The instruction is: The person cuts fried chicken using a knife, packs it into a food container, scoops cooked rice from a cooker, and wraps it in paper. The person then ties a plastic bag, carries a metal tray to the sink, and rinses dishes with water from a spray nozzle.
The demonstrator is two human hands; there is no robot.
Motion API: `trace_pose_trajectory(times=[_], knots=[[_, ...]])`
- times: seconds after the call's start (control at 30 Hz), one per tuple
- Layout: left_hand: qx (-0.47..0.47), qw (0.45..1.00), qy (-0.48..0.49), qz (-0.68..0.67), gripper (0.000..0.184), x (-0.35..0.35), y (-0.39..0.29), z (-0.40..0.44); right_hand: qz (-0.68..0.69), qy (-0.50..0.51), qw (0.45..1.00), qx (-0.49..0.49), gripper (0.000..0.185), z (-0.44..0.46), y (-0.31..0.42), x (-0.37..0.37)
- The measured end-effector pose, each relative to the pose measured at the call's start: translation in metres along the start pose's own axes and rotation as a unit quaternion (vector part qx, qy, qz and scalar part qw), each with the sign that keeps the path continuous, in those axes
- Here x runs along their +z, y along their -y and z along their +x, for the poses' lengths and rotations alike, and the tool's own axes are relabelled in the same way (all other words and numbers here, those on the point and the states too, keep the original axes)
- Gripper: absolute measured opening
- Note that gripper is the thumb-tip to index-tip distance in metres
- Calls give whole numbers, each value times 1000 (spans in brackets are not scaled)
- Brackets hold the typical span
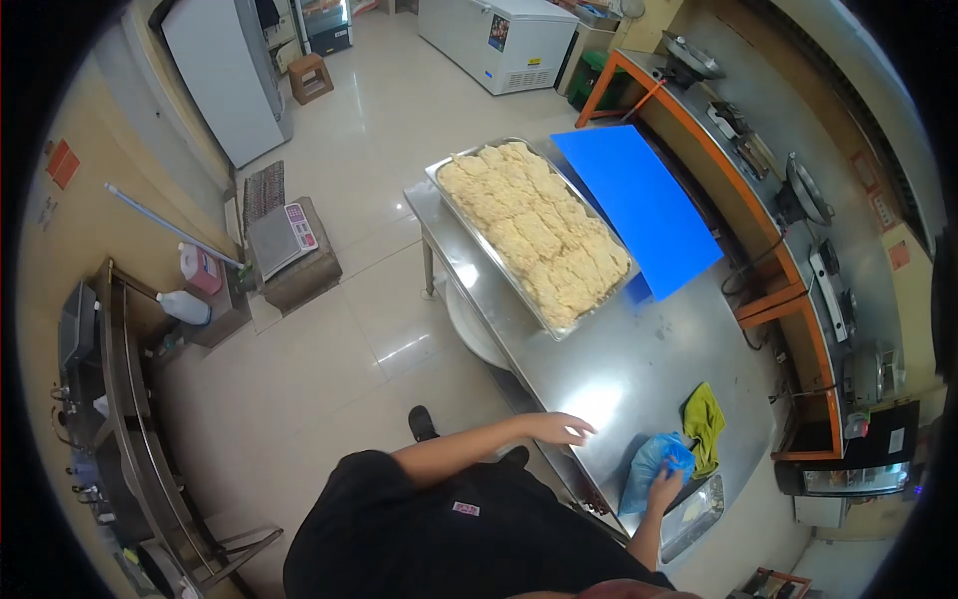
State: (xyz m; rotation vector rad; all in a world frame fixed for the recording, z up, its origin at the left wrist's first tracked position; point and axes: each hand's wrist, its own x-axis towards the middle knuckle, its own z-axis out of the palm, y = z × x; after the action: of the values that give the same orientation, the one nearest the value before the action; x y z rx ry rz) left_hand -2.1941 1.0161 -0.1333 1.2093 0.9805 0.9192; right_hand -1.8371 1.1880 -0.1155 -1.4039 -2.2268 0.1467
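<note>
My left hand (pixel 562 429) is over the near edge of the steel table (pixel 479 265), with its fingers curved and apart. A bright white patch shows between them; I cannot tell whether it is glare or a small object. My right hand (pixel 667 487) is closed on the gathered top of a blue plastic bag (pixel 642 479), which sits at the table's near right end. What the bag contains is hidden. A green cloth (pixel 705 427) lies just beyond the bag. Beside my right wrist is a shallow metal tray (pixel 711 511) with pale bits in it.
A large metal tray (pixel 477 245) full of yellowish, crumbly food slabs stands on the table's far part, beside a flat blue board (pixel 639 205). An orange-framed counter (pixel 788 235) runs along the right. A weighing scale (pixel 284 240) and a sink unit (pixel 125 399) are left.
</note>
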Motion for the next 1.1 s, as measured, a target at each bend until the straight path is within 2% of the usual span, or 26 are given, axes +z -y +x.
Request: trace_pose_trajectory(times=[0.03,0.07,0.1,0.13,0.17,0.23,0.27,0.37,0.43,0.47,0.5,0.53,0.6,0.67,0.7,0.77,0.83,0.87,0.9,0.97,1.07,1.1], knots=[[23,999,-29,19,51,-22,23,-38,-108,40,974,196,36,4,2,-3],[29,994,-74,-77,48,-37,41,-84,-38,-41,978,200,40,5,-1,-6],[6,981,-139,-135,45,-53,52,-135,35,-125,971,200,45,6,-8,-9],[-25,956,-191,-222,46,-67,77,-190,38,-153,968,198,45,5,-8,-19],[-103,915,-290,-260,45,-78,86,-245,42,-180,963,197,44,6,-1,-33],[-143,832,-459,-277,41,-96,128,-348,-35,-195,959,201,43,19,36,-62],[-175,785,-527,-276,44,-106,127,-394,-1,-200,963,178,42,30,65,-77],[-141,681,-658,-289,47,-137,108,-490,69,-257,954,140,41,76,130,-106],[-102,634,-717,-270,50,-168,88,-524,96,-268,957,54,35,111,208,-140],[-87,640,-717,-261,50,-186,78,-528,137,-233,962,40,37,132,214,-151],[-73,654,-710,-251,50,-206,66,-519,224,-236,946,11,33,151,250,-151],[-61,672,-697,-242,51,-226,52,-504,253,-229,939,48,29,161,325,-158],[-13,726,-647,-233,50,-267,14,-460,289,-135,945,-74,28,188,387,-159],[35,780,-585,-219,46,-300,-37,-408,304,-108,945,-50,31,207,474,-148],[60,806,-552,-207,43,-317,-67,-385,325,-90,939,-68,32,217,517,-139],[119,848,-501,-125,39,-353,-118,-349,353,-42,924,-139,35,243,588,-104],[176,878,-446,-3,45,-383,-186,-335,376,11,902,-212,33,268,658,-59],[222,857,-450,118,48,-400,-227,-333,394,41,887,-237,28,279,697,-35],[254,823,-448,239,51,-418,-260,-333,345,9,879,-328,21,292,730,-1],[276,768,-483,316,53,-462,-293,-332,305,59,863,-399,21,304,814,49],[211,706,-563,374,49,-546,-277,-342,380,118,790,-465,28,313,927,143],[198,684,-600,366,39,-581,-264,-355,414,142,765,-473,30,317,963,168]])
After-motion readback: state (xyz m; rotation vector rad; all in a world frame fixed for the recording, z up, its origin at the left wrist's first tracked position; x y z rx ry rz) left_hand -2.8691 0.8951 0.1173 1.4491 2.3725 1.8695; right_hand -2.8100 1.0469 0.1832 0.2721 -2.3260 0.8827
